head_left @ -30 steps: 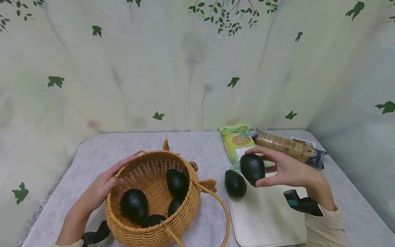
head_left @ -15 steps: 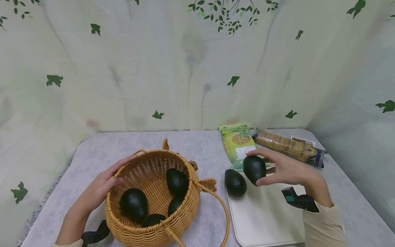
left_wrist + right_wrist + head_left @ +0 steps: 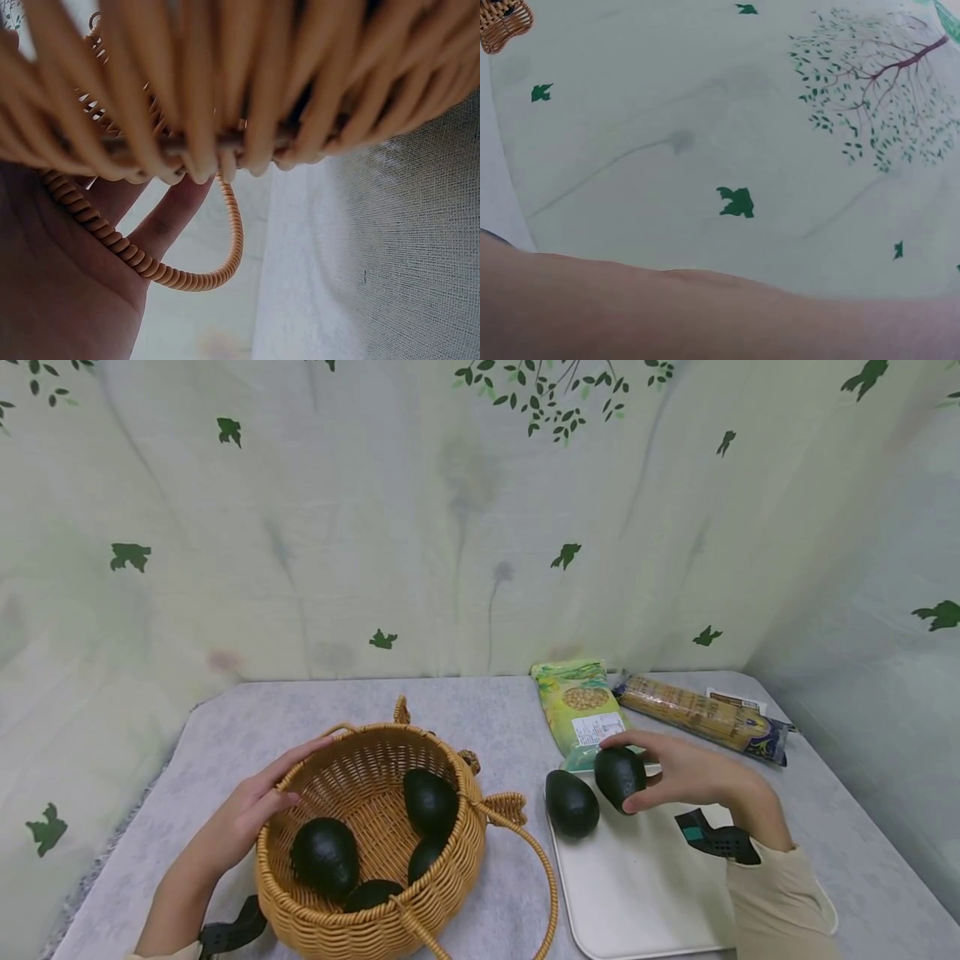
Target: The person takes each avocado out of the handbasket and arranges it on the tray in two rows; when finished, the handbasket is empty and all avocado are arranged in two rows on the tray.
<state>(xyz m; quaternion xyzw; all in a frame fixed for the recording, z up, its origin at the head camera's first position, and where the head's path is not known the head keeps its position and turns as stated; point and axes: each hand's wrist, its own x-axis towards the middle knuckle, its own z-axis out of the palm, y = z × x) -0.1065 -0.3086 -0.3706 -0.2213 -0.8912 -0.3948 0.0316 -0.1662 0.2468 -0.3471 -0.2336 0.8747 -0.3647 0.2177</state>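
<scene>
A round wicker basket [image 3: 375, 935] sits left of centre in the head view, with several dark green avocados [image 3: 326, 858] inside. My left hand [image 3: 251, 814] grips its left rim, thumb over the inner side. In the left wrist view, a looped wicker handle [image 3: 187, 281] crosses the palm below the woven wall. My right hand [image 3: 690, 772] pinches another avocado [image 3: 617, 777] between thumb and fingers, low over the far left part of the white tray [image 3: 652, 893]. Just left of it, a second avocado [image 3: 572, 804] lies on the tray. The right wrist view shows skin but no avocado.
Behind the tray lie a green-yellow bag [image 3: 577, 702] and a long clear packet of pasta [image 3: 697, 714]. The basket's other handle [image 3: 551, 877] loops out toward the tray's left edge. A printed cloth [image 3: 420, 527] hangs behind the table.
My right hand has shifted the avocado slightly right and lowered it toward the tray, away from the one beside it. The left hand and basket stay put.
</scene>
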